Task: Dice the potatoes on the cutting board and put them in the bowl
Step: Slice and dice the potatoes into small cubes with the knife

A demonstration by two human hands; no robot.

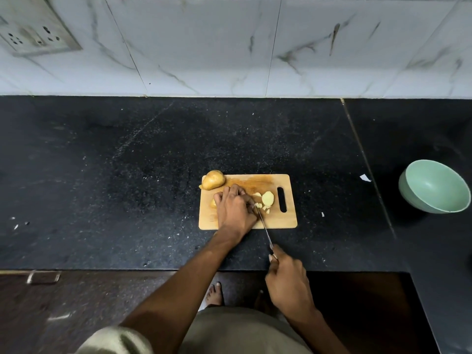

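Note:
A wooden cutting board (278, 221) lies on the black counter. A whole brown potato (213, 180) sits at its far left corner. My left hand (233, 208) curls over a potato piece, mostly hiding it; only a bit (212, 203) shows at the hand's left. Pale cut slices (267, 199) lie just right of my fingers. My right hand (288, 279) grips the knife handle over the counter's front edge. The thin blade (264, 227) runs up to the slices beside my left fingers. A green bowl (434, 186) stands far to the right, tilted, nothing visible inside.
White marble wall tiles rise behind the counter, with a socket plate (33, 31) at the upper left. A counter seam (367, 169) runs between board and bowl. Small white scraps (365, 178) lie on the counter. My bare foot (214, 293) shows on the floor below.

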